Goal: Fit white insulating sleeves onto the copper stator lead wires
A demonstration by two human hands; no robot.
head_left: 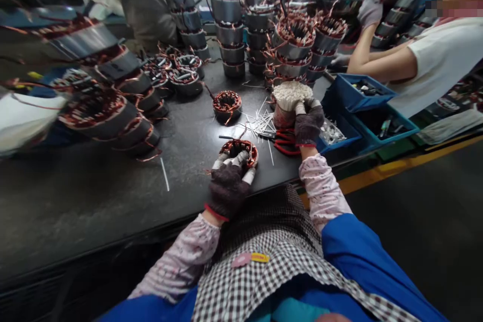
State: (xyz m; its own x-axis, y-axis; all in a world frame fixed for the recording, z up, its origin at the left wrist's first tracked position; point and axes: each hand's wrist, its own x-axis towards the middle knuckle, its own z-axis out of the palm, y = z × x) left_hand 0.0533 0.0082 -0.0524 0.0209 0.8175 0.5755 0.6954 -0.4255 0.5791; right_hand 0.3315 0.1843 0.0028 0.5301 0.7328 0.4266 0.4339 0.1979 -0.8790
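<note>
My left hand [230,181], in a dark glove with white-wrapped fingertips, grips a small motor stator [253,152] with copper windings near the table's front edge. My right hand [308,123], gloved the same way, has its fingers closed at the edge of a dense bundle of thin white strips [290,93]. That bundle stands upright in a reddish round container [283,116]. Whether one strip is pinched cannot be made out. Red-handled pliers or scissors [286,142] lie beside the container. Loose white strips [260,123] are scattered to its left. Another stator [227,105] sits just behind.
Stacks of stators stand at the left [101,110] and back [228,30]. Blue bins [362,93] with small parts are at my right. A co-worker's gloved hand [370,10] is raised at the back right. One white strip [165,174] lies on the dark table [113,201].
</note>
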